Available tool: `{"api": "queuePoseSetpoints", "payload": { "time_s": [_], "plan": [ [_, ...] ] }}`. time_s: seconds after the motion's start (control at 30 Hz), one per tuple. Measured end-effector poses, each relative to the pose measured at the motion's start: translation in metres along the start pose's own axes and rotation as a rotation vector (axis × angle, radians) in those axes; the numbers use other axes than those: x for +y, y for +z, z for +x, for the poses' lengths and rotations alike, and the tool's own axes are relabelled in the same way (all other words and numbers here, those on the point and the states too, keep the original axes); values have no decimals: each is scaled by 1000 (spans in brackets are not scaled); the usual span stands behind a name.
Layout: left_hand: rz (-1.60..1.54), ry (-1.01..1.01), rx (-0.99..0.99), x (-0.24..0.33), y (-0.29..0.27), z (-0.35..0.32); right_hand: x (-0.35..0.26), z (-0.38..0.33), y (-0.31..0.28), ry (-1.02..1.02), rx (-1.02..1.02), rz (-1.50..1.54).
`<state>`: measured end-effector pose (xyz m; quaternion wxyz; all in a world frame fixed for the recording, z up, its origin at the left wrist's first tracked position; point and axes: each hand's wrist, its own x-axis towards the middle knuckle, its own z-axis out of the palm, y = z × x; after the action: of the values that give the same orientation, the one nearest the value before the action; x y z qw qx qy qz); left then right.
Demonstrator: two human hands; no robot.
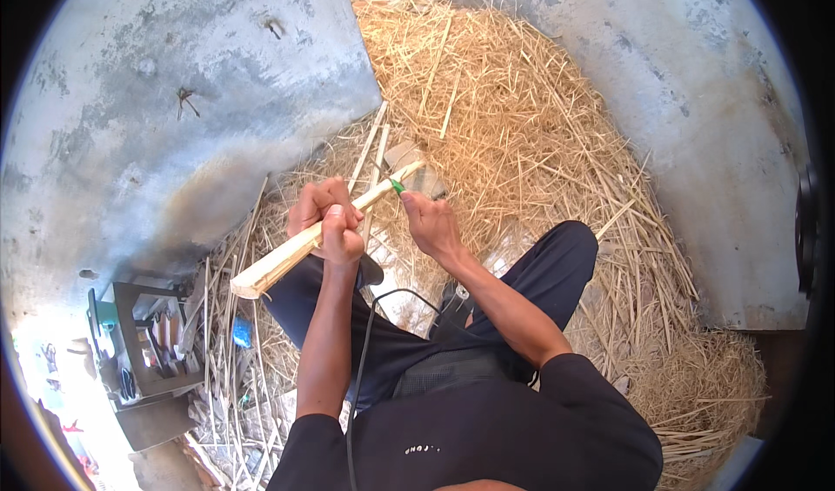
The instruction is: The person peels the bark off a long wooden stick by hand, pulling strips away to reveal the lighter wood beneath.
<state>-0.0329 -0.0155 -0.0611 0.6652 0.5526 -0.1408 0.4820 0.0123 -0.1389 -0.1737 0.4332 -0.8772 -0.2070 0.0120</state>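
Note:
A pale, split length of wood point(280, 263) slants across in front of me, its thick end low on the left and its thin tip up on the right. My left hand point(329, 221) is closed around its middle. My right hand point(430, 223) is closed on the green handle of a knife point(397, 186), just right of the wood near its thin end. The knife's blade is small and partly lost against the wood, so I cannot tell how deep it touches.
Straw-like shavings and thin strips point(504, 100) heap up ahead and to the right. Weathered grey walls point(217, 82) rise on both sides. At lower left stands a dark open box point(156, 339) holding assorted items, with a blue crumpled piece point(242, 333) beside it. A black cable point(358, 378) crosses my lap.

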Motion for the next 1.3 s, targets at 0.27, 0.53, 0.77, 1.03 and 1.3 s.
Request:
{"api": "queuePoseSetpoints", "payload": {
  "time_s": [0.27, 0.53, 0.77, 1.03, 1.3],
  "plan": [
    [103, -77, -55, 12, 11, -13, 141, -4, 32, 511, -111, -179],
    [49, -47, -55, 10, 7, -5, 30, -16, -2, 223, -65, 111],
    [76, -63, -23, 10, 12, -7, 34, -10, 4, 153, -70, -33],
    [76, -57, -10, 7, 13, -9, 76, -17, 37, 98, -26, -215],
    [10, -36, -10, 5, 6, -2, 102, -11, 19, 387, -141, -26]
  ]
}}
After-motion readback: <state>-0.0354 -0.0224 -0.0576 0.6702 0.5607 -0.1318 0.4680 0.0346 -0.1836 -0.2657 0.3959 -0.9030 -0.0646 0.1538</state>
